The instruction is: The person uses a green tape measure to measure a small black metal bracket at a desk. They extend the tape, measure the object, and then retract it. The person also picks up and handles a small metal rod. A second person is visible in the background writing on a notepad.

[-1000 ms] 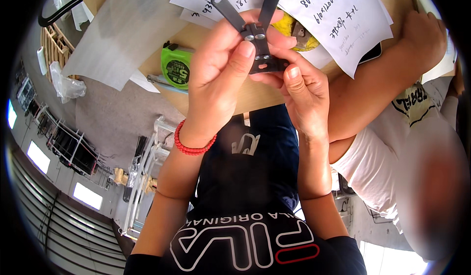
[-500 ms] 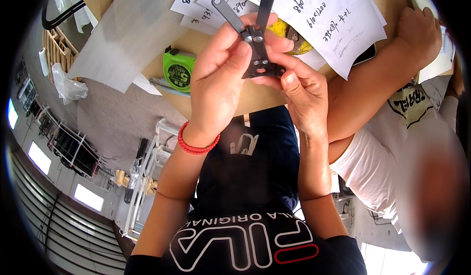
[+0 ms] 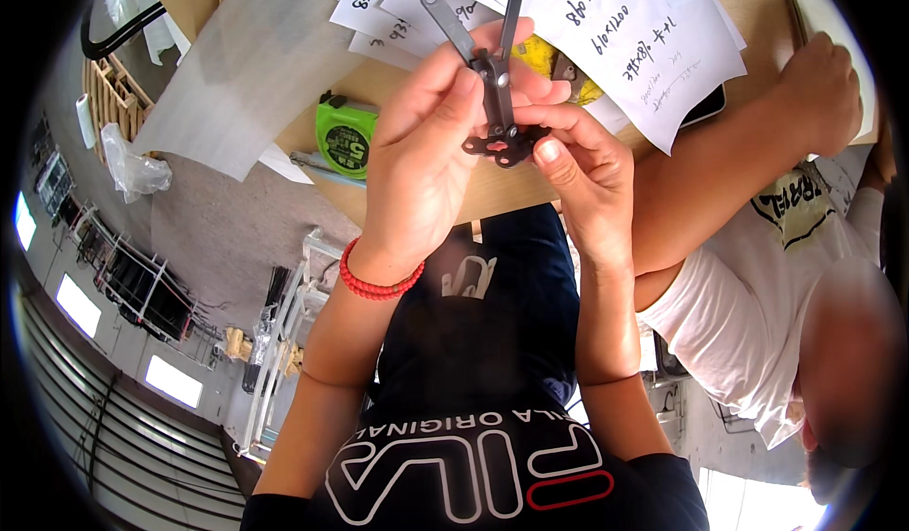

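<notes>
Between my hands, above the table's near edge, is a dark metal hinged bracket [image 3: 497, 95]. Two flat arms with holed ends spread upward from its riveted middle, and a perforated base is at the bottom. My left hand [image 3: 421, 138] grips its middle from the left, thumb in front and fingers behind. At the base's right end, my right hand [image 3: 592, 166] pinches with thumb and forefinger. A green tape measure [image 3: 346, 138] lies on the table left of my left hand. Beyond the bracket, something yellow [image 3: 535, 55] is partly hidden by my fingers and a sheet.
Handwritten paper sheets [image 3: 653, 48] cover the table's far side, with a phone [image 3: 705, 103] partly under one. On the right, a co-worker's forearm [image 3: 729, 157] rests close to my right arm. A wooden pallet [image 3: 114, 95] and a clear plastic bag [image 3: 133, 162] are at the left.
The bracket has turned in my hands, so its base now shows more of its holed plates. My hands have barely shifted. The co-worker's hand and head have moved slightly right.
</notes>
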A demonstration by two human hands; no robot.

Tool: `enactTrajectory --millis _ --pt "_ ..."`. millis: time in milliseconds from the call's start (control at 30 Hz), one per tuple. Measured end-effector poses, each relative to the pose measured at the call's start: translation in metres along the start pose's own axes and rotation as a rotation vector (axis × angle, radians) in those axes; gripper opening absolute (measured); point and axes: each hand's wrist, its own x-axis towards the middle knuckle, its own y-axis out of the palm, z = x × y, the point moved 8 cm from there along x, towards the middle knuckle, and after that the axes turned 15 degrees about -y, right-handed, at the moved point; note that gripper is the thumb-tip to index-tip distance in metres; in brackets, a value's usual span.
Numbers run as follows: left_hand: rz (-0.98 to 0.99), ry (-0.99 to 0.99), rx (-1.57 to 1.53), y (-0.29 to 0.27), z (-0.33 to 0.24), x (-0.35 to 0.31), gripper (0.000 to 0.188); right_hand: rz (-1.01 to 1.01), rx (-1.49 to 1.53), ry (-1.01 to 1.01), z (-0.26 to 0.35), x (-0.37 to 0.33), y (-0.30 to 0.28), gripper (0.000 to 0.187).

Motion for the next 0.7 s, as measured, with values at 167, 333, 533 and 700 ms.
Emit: enactTrajectory --millis 167,333,533,700 --pt "0.002 -0.003 0.002 -0.003 0.001 -0.003 0.037 0.011 0.018 -0.004 0.005 -0.003 0.006 0.025" --pt "0.030 0.013 -0.023 -0.001 0.001 -0.005 0.035 -0.025 -0.001 -0.076 0.003 -0.005 0.008 0.031" --pt "-0.014 0.092 0.078 0.004 0.000 -0.004 0.032 -0.098 -0.060 -0.126 0.007 -0.009 0.006 0.034" --pt "0.042 0.062 0.061 0.007 0.003 -0.003 0.030 -0.050 -0.127 -0.170 0.008 -0.011 0.007 0.038"
